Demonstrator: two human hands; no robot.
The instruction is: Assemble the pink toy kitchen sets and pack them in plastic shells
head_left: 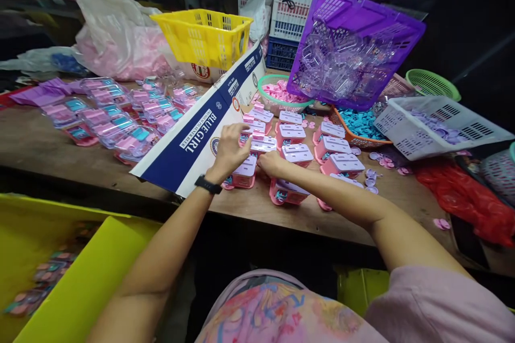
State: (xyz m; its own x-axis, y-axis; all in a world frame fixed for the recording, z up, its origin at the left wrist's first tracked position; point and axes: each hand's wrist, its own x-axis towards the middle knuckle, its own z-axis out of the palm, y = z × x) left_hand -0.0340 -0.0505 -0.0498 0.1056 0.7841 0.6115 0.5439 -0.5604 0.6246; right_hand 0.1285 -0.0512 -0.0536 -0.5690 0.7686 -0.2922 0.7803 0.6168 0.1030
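Note:
Several small pink toy pieces with lilac slotted tops [296, 154] stand in rows on the wooden table. My left hand [233, 151], with a black watch on its wrist, reaches over the leftmost row. Its thumb and index finger are apart, close to a lilac top [263, 144] that has a pink strip on it. Just to the right, my right hand [270, 164] is closed, fingertips down beside the same row. Whatever its fingers grip is hidden. Below my left hand, another pink toy piece [244, 171] stands near the table edge.
A blue-and-white cardboard strip [201, 131] divides these rows from packed toys [137, 139] at left. Behind are a yellow basket [201, 37], a green-rimmed basket of pink parts [281, 91] and a tilted purple basket [362, 16]. A white basket [406, 128] stands right.

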